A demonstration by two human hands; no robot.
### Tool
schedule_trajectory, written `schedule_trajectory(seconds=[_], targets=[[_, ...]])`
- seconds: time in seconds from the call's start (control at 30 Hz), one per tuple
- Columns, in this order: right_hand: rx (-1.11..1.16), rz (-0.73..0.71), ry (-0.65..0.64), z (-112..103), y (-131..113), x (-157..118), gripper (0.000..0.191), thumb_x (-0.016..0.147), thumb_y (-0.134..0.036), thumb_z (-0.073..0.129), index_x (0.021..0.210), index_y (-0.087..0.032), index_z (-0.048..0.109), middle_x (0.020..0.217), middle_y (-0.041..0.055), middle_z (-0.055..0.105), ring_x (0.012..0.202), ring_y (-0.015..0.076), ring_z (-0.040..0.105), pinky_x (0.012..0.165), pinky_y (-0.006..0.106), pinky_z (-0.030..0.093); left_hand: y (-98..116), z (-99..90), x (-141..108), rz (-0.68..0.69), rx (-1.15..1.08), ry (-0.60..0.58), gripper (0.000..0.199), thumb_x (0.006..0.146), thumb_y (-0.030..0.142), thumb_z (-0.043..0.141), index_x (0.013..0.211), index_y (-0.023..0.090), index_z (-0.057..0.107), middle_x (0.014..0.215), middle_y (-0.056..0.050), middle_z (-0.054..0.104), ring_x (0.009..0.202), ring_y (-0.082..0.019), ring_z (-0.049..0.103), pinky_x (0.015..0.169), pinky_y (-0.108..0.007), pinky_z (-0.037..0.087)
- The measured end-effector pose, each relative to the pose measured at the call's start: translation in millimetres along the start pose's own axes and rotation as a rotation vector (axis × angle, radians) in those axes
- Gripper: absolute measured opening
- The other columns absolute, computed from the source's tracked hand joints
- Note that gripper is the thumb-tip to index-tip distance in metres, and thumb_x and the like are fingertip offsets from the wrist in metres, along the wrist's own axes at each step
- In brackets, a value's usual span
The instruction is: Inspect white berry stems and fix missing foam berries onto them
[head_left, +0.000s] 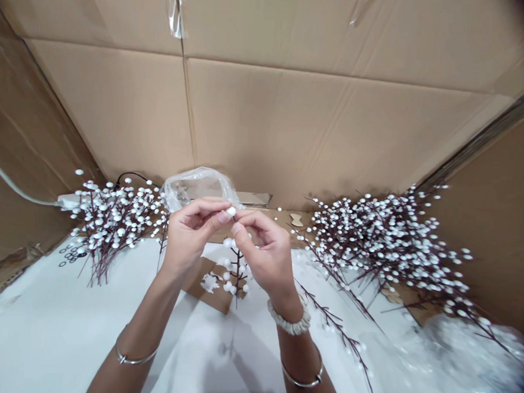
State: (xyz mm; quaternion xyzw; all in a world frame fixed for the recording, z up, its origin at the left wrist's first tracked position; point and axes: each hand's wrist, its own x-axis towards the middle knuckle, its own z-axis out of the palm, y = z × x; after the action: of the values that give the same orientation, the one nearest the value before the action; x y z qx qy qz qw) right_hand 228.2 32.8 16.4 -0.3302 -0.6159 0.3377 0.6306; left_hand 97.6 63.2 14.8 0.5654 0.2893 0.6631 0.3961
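Between the thumb and forefinger of my left hand (pixel 193 230) is a small white ball (pixel 231 211). My right hand (pixel 265 247) is pinched closed close beside it, its fingertips nearly touching the ball. From behind my right thumb an artificial berry branch (pixel 238 266) hangs down, dark brown with several white balls on its twigs. Its upper end is hidden by the right hand, which appears to grip it. Below the hands a brown cardboard piece (pixel 219 301) lies on the white table, with a white ragged patch (pixel 210 282) on it.
A bunch of white-berry branches (pixel 112 216) lies left, a larger pile (pixel 375 240) right. One mostly bare branch (pixel 338 327) lies near my right arm. A clear plastic bag (pixel 200 183) stands behind my hands; more plastic film (pixel 465 366) lies right. Cardboard walls (pixel 268 113) enclose the table.
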Motion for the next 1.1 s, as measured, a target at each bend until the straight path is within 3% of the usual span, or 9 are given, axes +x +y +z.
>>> schedule_trajectory(seconds=[0.5,0.73,0.83,0.93,1.03,1.1], targets=[[-0.048,-0.021,-0.015,-1.7,1.6,0.9,0.009,0.088,-0.021,0.057,0.08,-0.02,0.062,0.097,0.0034,0.071,0.092,0.0149,0.065,0.083,0.03,0.051,-1.3,-5.2,2.3,0.024,0.02,-0.053,0.013,0.076,0.016,0.077,0.085,0.026,0.077,0.092,0.0,0.074,0.089,-0.009,0.07,0.08,-0.018,0.057],[-0.04,-0.014,-0.036,-0.9,4.1,2.2,0.009,0.088,-0.023,0.058,0.081,-0.02,0.063,0.1,0.0035,0.072,0.095,0.015,0.066,0.087,0.03,0.051,0.2,-7.7,4.7,0.056,0.062,-0.063,0.01,0.076,0.018,0.077,0.084,0.023,0.076,0.092,-0.001,0.074,0.089,-0.011,0.069,0.083,-0.02,0.055],[0.032,0.053,-0.043,-0.6,2.6,2.5,0.01,0.088,-0.026,0.059,0.081,-0.021,0.064,0.104,0.0032,0.071,0.098,0.0151,0.066,0.088,0.03,0.052,2.3,-11.1,5.7,-0.005,0.065,-0.099,0.021,0.077,0.026,0.076,0.098,0.024,0.074,0.098,-0.004,0.073,0.094,-0.014,0.069,0.085,-0.024,0.055],[0.169,0.145,0.01,-1.4,0.5,4.0,0.011,0.088,-0.03,0.061,0.084,-0.021,0.066,0.106,0.0036,0.072,0.099,0.0148,0.067,0.088,0.029,0.053,7.4,-16.1,6.6,-0.1,0.06,-0.21,0.048,0.083,0.045,0.068,0.127,0.027,0.061,0.119,-0.009,0.068,0.109,-0.021,0.066,0.092,-0.031,0.054],[0.347,0.209,0.116,-5.3,1.0,7.6,0.015,0.088,-0.034,0.061,0.084,-0.02,0.066,0.105,0.0044,0.073,0.097,0.0147,0.068,0.092,0.032,0.053,13.3,-23.0,6.8,-0.23,0.142,-0.469,0.059,0.084,0.055,0.061,0.137,0.028,0.054,0.133,-0.013,0.061,0.12,-0.025,0.061,0.093,-0.034,0.054],[0.456,0.242,0.234,-10.5,3.2,10.9,0.017,0.088,-0.037,0.06,0.083,-0.02,0.064,0.107,0.005,0.073,0.096,0.0148,0.068,0.092,0.034,0.053,15.0,-27.0,5.6,-0.316,0.246,-0.66,0.067,0.077,0.049,0.072,0.138,0.029,0.053,0.135,-0.014,0.059,0.12,-0.028,0.061,0.085,-0.032,0.057]])
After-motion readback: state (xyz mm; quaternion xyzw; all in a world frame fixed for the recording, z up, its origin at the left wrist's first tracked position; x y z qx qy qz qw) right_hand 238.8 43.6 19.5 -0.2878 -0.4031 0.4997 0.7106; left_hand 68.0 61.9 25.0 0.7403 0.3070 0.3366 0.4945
